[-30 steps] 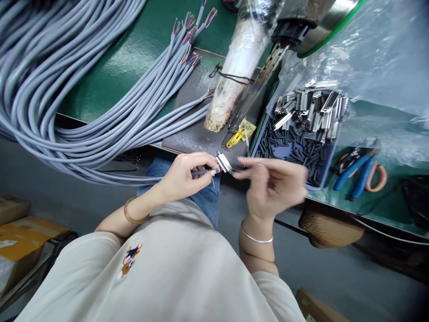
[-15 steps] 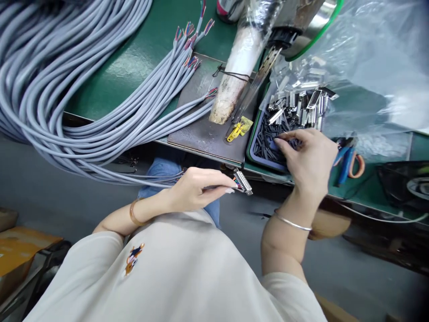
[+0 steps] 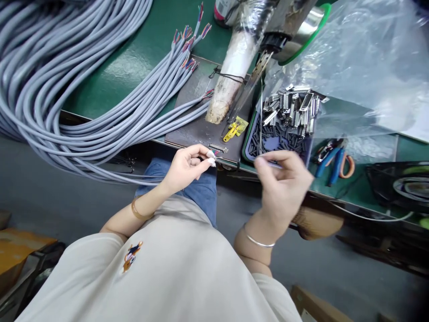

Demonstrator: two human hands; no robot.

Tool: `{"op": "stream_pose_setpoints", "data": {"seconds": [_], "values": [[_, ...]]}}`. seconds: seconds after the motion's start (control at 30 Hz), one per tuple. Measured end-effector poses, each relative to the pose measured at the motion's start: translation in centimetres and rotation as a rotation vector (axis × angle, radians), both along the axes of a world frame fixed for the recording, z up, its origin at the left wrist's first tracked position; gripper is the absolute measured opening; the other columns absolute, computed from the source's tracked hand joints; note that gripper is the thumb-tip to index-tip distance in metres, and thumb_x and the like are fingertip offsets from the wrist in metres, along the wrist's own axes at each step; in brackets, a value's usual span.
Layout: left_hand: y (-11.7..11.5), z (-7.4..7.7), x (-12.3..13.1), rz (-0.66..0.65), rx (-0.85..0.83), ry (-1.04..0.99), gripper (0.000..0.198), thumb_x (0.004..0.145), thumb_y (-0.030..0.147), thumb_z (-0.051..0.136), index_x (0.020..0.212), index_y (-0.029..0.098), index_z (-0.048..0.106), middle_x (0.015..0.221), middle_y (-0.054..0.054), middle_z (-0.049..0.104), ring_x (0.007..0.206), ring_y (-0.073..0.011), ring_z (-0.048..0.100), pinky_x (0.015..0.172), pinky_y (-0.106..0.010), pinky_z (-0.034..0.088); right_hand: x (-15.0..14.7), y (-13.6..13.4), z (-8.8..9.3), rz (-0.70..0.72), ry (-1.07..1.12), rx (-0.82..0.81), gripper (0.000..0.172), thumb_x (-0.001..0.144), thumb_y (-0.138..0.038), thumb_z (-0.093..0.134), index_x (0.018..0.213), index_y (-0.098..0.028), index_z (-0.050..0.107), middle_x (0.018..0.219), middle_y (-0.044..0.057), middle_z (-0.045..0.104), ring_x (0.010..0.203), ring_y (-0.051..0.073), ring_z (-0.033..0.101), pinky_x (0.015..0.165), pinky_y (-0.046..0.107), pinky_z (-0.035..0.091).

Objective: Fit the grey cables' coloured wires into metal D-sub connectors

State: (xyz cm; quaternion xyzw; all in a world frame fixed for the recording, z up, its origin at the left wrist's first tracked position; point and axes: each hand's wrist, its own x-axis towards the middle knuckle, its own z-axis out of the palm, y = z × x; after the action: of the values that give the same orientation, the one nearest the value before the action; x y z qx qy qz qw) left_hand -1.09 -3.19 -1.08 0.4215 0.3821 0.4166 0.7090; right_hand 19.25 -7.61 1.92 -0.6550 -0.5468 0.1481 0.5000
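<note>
– So, what sits closest to the camera?
– Cream cloth shirt [image 3: 161, 264] with a small embroidered figure [image 3: 132, 257] in brown and dark blue. Beyond it, left hand [image 3: 189, 169] and right hand [image 3: 284, 190], both near the bench edge.
– Grip?
– Left: thumb and forefinger closed at the wired end of a silver metal multi-pin connector [image 3: 219, 149]; exact contact hidden behind the fingers. Right: thumb and forefinger tips close together, blurred. Cannot tell whether they pinch anything.
– Connector position, axis?
– Just beyond the left fingertips, over the near edge of a dark flat plate [image 3: 201, 134]. Long axis runs left to right, right end angled slightly toward the person. Coloured wires [image 3: 216, 152] show on its near side.
– Next out?
– Purple-blue plastic tray [image 3: 246, 152], just beyond the right hand: short black tubes [image 3: 290, 138], then heaped silver connectors [image 3: 296, 107]. Blue-handled pliers [image 3: 335, 165] to its right.
– Writing?
– White bottle [image 3: 224, 11] with a pinkish-red band, far side; lettering too small to read.
– Surface, room?
– Glossy green benchtop [image 3: 110, 74]; thick bundle of grey round cables [image 3: 117, 107] across its left. Lower down, grey floor [image 3: 83, 165] and a brown cardboard carton [image 3: 311, 304].
</note>
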Motion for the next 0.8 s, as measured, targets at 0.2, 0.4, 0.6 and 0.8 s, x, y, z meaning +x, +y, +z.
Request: {"op": "stream_pose_setpoints", "data": {"seconds": [0.2, 0.4, 0.6, 0.8], "values": [[-0.2, 0.2, 0.4, 0.04, 0.101, 0.073, 0.018, 0.079, 0.026, 0.077, 0.085, 0.012, 0.068, 0.073, 0.0, 0.063, 0.044, -0.0007, 0.044, 0.039, -0.015, 0.034, -3.5, -0.1, -1.0, 0.103, 0.131, -0.059, 0.015, 0.092, -0.031, 0.069, 0.083, -0.02, 0.071, 0.079, -0.001, 0.066, 0.052, 0.006, 0.04, 0.046, 0.025, 0.027], [-0.4, 0.4, 0.5, 0.021, 0.142, 0.144, 0.016, 0.082, 0.026, 0.073, 0.086, 0.012, 0.068, 0.076, 0.0, 0.064, 0.046, -0.001, 0.042, 0.041, -0.017, 0.031, -3.7, 0.1, -0.9, 0.155, 0.128, -0.075, 0.013, 0.094, -0.03, 0.069, 0.084, -0.021, 0.072, 0.08, -0.002, 0.066, 0.053, 0.006, 0.039, 0.049, 0.027, 0.028], [-0.6, 0.3, 0.4, -0.004, 0.238, 0.158, 0.019, 0.075, 0.011, 0.068, 0.093, 0.014, 0.066, 0.081, 0.0, 0.068, 0.056, -0.0023, 0.049, 0.051, -0.014, 0.038, -4.4, 0.2, -0.9, 0.238, -0.086, -0.017, 0.013, 0.092, -0.025, 0.071, 0.08, -0.02, 0.07, 0.073, -0.003, 0.066, 0.058, 0.008, 0.051, 0.053, 0.025, 0.036], [-0.7, -0.2, -0.1, -0.015, 0.324, 0.125, 0.017, 0.079, 0.014, 0.072, 0.096, 0.013, 0.071, 0.09, -0.004, 0.073, 0.073, -0.0071, 0.064, 0.065, -0.016, 0.05, -4.2, -0.2, -1.2, 0.148, -0.019, 0.147, 0.016, 0.092, -0.036, 0.07, 0.101, -0.023, 0.069, 0.057, -0.009, 0.048, 0.043, 0.007, 0.04, 0.044, 0.024, 0.031]]}}
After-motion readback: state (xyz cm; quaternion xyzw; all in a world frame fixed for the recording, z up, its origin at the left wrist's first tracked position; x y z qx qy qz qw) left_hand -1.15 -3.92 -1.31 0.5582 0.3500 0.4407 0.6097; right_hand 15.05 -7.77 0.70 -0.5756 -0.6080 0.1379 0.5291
